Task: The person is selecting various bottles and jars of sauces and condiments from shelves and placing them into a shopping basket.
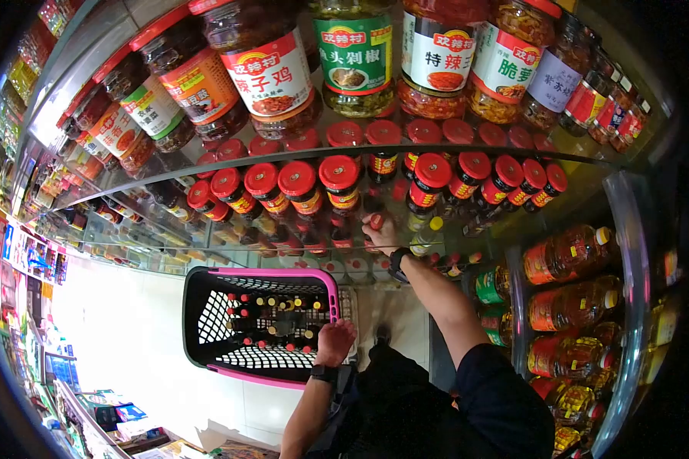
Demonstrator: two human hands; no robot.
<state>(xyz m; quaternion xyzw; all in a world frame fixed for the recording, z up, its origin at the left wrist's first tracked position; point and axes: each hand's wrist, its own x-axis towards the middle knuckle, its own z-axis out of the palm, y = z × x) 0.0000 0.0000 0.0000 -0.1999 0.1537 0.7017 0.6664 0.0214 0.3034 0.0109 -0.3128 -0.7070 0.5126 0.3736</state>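
Observation:
My right hand [383,233] reaches to a lower glass shelf and is closed around a small dark bottle with a red cap [375,222], among similar bottles. A dark band sits on that wrist. My left hand [335,342], with a black watch on its wrist, lies palm down on the near right rim of a black shopping basket with a pink rim [262,273]. Whether its fingers grip anything is not visible. Inside the basket lie several small dark bottles [275,317] with red and yellow caps.
Glass shelves fill the view above: large jars of chili sauce and pickles [272,73] on top, red-capped jars [298,183] below. Cooking oil bottles [570,256] stand on shelves at the right. A pale tiled floor [122,336] lies left, with packaged goods along its edge.

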